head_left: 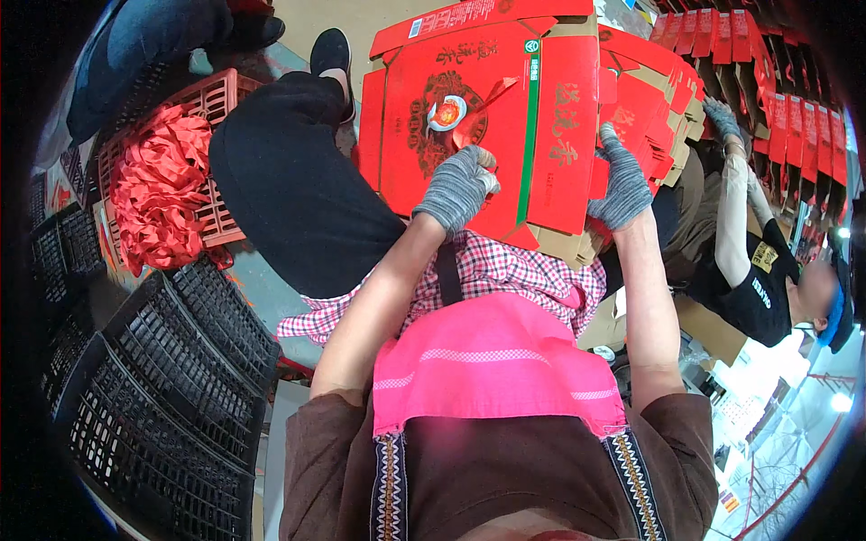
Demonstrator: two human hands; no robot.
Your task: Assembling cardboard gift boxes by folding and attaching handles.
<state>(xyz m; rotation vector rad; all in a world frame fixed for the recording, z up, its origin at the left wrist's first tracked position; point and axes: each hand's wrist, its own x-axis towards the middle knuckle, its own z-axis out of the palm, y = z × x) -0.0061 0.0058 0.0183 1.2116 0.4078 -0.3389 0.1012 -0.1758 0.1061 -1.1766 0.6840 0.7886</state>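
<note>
A flattened red cardboard box [505, 171] with a green stripe and a pictured white bowl lies across my lap. My left hand [458, 191], in a grey knit glove, is over its front panel with the fingers curled closed. From those fingers a red ribbon [487, 108] runs up across the panel; the exact grip is partly hidden. At the box's right edge my right hand [622, 185], gloved alike, grips the cardboard, thumb on top and the other fingers partly out of sight. More flattened red boxes [667, 90] overlap just beyond it.
Left of my leg stands an orange-red plastic crate [225, 225] heaped with red ribbons [162, 189]. Black plastic crates [171, 397] fill the lower left. A co-worker [758, 279] reaches toward boxes at the right, near rows of stacked red boxes [803, 135]. Another person's dark-clad leg [153, 45] shows upper left.
</note>
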